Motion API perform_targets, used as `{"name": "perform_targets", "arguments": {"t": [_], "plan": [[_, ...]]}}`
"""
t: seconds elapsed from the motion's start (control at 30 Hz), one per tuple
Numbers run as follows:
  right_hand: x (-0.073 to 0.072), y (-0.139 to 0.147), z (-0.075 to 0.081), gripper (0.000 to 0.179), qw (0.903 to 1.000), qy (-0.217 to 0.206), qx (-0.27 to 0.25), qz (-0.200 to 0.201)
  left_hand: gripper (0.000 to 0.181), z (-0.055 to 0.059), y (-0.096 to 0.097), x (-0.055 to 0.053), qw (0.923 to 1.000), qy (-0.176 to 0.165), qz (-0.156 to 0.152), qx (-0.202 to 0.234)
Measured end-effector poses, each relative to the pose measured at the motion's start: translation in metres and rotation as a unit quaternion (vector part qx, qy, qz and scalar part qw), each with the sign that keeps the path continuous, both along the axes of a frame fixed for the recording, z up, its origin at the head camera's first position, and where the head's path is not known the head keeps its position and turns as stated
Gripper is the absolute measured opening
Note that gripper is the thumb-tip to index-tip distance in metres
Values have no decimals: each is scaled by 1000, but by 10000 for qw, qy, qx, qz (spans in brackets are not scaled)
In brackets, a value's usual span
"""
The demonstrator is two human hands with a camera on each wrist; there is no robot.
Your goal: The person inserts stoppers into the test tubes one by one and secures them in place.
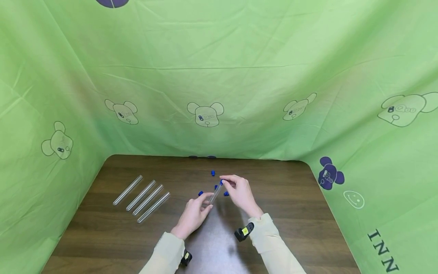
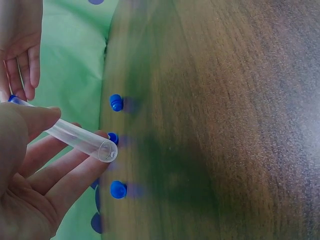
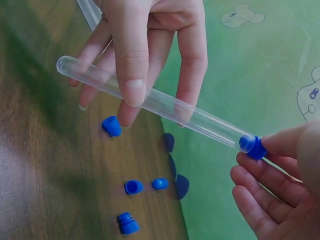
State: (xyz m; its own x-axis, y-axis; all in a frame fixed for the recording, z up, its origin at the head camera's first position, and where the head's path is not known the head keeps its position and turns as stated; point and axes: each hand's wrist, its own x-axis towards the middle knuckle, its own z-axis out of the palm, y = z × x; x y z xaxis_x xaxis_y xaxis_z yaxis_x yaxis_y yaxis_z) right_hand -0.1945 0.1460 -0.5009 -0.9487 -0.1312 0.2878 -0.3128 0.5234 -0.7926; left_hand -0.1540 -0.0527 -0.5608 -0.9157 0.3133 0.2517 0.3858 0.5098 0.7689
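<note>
Currently clear tube (image 3: pixel 162 107) slants, left hand (image 1: pixel 193 215) gripping its body, right hand (image 1: pixel 241 194) nearer its mouth, pinching blue cap (image 3: pixel 254 148) roughly in line with tube's long axis.

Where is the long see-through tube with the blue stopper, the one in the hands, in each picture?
Head: below the centre, the clear slender tube slants between the left hand and right hand.
Left wrist: left side, the tube slopes down rightward.
Right wrist: the tube crosses the middle, down rightward to its blue stopper.
Shared landmark: small loose blue stoppers on the brown wood-grain table.
</note>
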Motion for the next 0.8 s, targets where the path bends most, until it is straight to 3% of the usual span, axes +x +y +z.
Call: {"name": "perform_targets", "arguments": {"t": [0.23,0.47,0.8], "plan": [[1,-1,-2,23,10000,75,2,-36,38,0,0,0,10000,0,6,-36],[4,-6,-3,23,9997,79,-178,-132,38,3,3,0,9997,260,37,16],[8,-12,-10,25,9978,-33,-549,-359,39,6,4,1,9998,210,55,5]]}}
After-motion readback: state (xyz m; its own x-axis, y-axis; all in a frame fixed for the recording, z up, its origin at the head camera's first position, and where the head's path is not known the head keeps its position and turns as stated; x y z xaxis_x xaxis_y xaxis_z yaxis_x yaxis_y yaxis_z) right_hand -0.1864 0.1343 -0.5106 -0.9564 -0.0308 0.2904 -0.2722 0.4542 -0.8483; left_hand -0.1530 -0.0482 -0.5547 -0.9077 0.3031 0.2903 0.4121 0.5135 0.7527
